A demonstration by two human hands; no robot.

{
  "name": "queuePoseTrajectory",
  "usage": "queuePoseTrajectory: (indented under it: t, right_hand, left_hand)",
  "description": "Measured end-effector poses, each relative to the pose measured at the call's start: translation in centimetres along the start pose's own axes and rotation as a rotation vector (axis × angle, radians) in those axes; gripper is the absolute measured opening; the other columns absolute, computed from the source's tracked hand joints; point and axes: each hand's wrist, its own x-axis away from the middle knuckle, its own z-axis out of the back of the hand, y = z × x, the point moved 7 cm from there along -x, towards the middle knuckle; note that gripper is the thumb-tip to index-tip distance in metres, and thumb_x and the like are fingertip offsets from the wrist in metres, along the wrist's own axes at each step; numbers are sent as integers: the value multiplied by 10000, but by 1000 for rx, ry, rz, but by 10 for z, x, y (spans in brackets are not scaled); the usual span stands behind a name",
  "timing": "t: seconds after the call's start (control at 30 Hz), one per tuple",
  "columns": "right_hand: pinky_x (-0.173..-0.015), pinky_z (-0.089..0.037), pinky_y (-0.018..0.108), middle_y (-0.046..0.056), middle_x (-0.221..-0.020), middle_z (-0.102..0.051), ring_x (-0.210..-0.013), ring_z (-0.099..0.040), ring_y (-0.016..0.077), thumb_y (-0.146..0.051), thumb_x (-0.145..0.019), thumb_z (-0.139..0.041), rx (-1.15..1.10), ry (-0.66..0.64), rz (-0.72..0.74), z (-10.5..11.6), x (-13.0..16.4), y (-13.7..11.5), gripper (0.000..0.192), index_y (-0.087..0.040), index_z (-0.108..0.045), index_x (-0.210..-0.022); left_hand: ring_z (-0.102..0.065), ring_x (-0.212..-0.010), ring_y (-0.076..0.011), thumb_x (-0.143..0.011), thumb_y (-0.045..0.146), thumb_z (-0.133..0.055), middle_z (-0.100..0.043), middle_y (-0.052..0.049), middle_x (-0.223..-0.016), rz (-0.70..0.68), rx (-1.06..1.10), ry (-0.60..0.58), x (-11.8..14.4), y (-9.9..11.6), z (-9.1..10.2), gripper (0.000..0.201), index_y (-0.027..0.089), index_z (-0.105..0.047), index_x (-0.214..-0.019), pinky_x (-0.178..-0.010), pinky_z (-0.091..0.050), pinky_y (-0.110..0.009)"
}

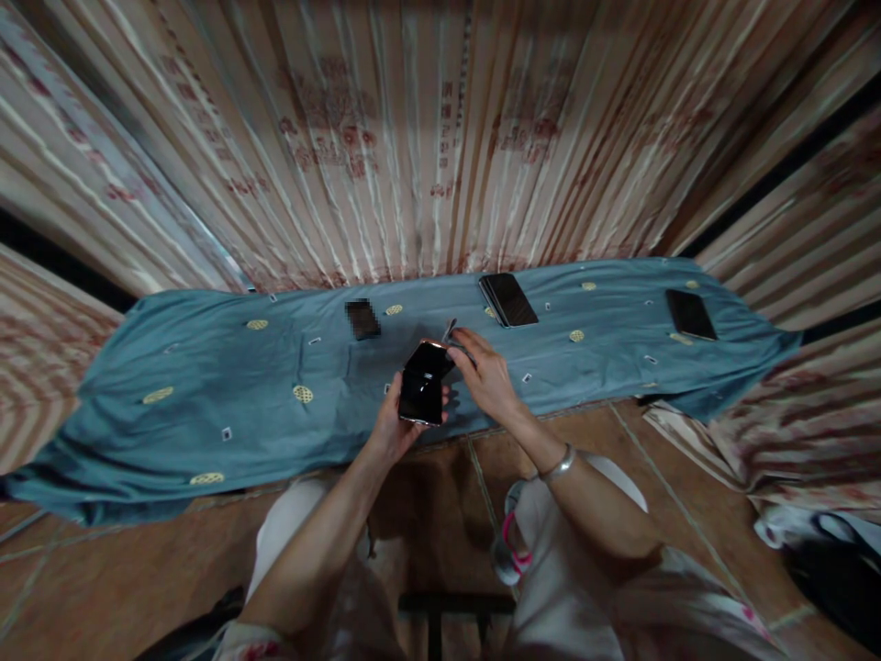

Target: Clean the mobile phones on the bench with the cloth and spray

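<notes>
My left hand [395, 418] is closed around the lower part of a black glossy phone [422, 395], with the thumb at its left edge and fingertips showing at its right. A crease of light crosses the middle of the phone, and its upper part slants away like a folding phone half bent. At its upper right corner is my right hand [485, 372], with thumb and fingers pinched together. A small grey piece, which looks like cloth [450, 328], sticks out from those fingers; most of it is hidden.
A blue cloth with yellow patterns [262, 367] covers the long low table. On it lie a small pixelated dark object [362, 319], a stack of dark tablets or phones [510, 299] and a dark flat device [690, 314]. Curtains [413, 138] hang close behind.
</notes>
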Motion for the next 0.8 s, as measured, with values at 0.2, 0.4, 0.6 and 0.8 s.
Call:
queuePoseTrajectory:
  t: [0.2, 0.4, 0.6, 0.8]
  right_hand:
    - [-1093, -396, 406, 125, -1289, -620, -1250, -540, 235, -453, -987, -328, 31, -19, 25, -1, 0, -1, 474, -174, -616, -1239]
    - [-1042, -436, 374, 95, -1216, -665, -1180, -593, 228, -473, -979, -333, -15, 17, -12, 6, -4, 7, 459, -208, -649, -1180]
    - [-954, -486, 332, 72, -1102, -710, -1080, -647, 218, -514, -968, -332, -71, 26, -44, 9, -9, 16, 478, -213, -690, -1063]
    - [-938, -496, 347, 71, -1072, -721, -1044, -662, 229, -506, -953, -370, -94, 14, -72, 7, -10, 24, 449, -213, -704, -1015]
  left_hand:
    - [-715, -727, -248, -971, 475, -254, -735, -203, -900, 0, -32, -2, 0, 0, 0, 615, 21, -564, -1245, -594, -578, -355]
    - [-711, -703, -254, -968, 439, -288, -734, -210, -897, 3, -60, -27, 1, -4, 0, 567, 25, -561, -1243, -562, -575, -364]
    - [-717, -745, -270, -963, 412, -309, -731, -221, -953, 33, -86, -103, 9, -9, -5, 544, 26, -560, -1253, -566, -576, -369]
    - [-716, -766, -269, -969, 398, -273, -728, -224, -982, 71, -102, -169, 18, -14, -9, 540, 29, -602, -1187, -586, -585, -382]
